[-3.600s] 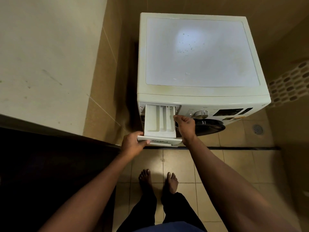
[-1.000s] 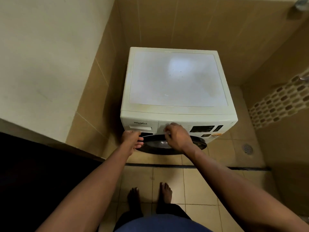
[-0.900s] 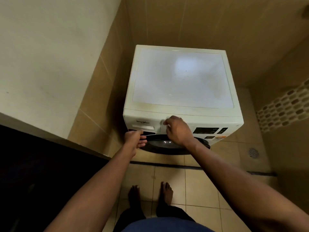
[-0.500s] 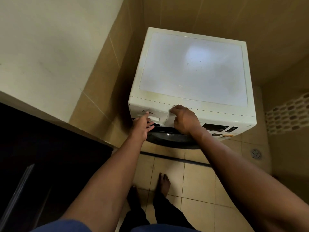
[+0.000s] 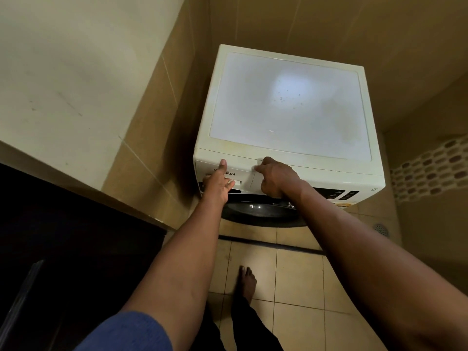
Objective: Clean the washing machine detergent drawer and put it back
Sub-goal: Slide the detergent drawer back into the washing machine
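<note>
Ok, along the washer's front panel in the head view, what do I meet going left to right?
left hand on the detergent drawer → right hand → dark display → button strip, on the washing machine.

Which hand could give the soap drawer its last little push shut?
Probably the left hand. It lies flat on the detergent drawer front, fingers by the logo. The right hand is curled at the drawer's right edge on the washing machine panel, so it would push off-centre.
</note>
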`<state>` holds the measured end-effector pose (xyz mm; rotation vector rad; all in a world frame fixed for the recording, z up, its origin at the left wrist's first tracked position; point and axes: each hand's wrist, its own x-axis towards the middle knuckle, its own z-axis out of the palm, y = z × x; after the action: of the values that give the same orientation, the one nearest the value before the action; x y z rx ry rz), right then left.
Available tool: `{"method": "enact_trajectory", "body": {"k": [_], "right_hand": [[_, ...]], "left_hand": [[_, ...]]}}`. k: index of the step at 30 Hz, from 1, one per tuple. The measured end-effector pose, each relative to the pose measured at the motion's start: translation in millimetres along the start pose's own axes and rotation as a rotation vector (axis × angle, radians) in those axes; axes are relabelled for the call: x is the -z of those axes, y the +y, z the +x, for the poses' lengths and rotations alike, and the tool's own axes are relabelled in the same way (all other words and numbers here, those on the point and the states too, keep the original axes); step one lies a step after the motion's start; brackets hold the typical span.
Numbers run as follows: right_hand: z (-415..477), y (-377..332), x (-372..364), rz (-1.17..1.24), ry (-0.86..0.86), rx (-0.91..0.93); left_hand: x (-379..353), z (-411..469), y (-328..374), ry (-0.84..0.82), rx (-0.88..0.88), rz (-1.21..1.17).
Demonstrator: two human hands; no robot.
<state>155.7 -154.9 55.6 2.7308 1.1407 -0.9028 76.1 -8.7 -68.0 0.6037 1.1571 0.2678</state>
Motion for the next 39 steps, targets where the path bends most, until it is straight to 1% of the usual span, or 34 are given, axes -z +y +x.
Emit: {"method": "enact_trajectory", "body": {"k": [5, 12, 17, 22, 32, 35, 39], "right_hand": [[3, -1, -2, 0.009, -0.027, -0.013], [2, -6, -4, 0.030, -0.052, -0.057], [0, 4, 3, 0.123, -0.008, -0.048], [-12, 23, -6, 0.321, 0.033, -0.043], [-10, 11, -17, 0.271, 0.047, -0.038], [-10, 12, -19, 0.277, 0.050, -0.041], [-9, 14, -20, 0.302, 0.062, -0.040]], "left_hand": [[13, -1, -7, -0.068, -0.034, 0.028], [53, -43, -27, -0.113, 0.000, -0.051], [90, -70, -45, -0.121, 0.046, -0.051], [112, -90, -55, -0.125, 0.085, -0.058], [121, -91, -56, -0.171, 0.090, -0.059], [119, -88, -56, -0.162, 0.066, -0.050], [98, -76, -45, -0.140, 0.006, -0.045]]}}
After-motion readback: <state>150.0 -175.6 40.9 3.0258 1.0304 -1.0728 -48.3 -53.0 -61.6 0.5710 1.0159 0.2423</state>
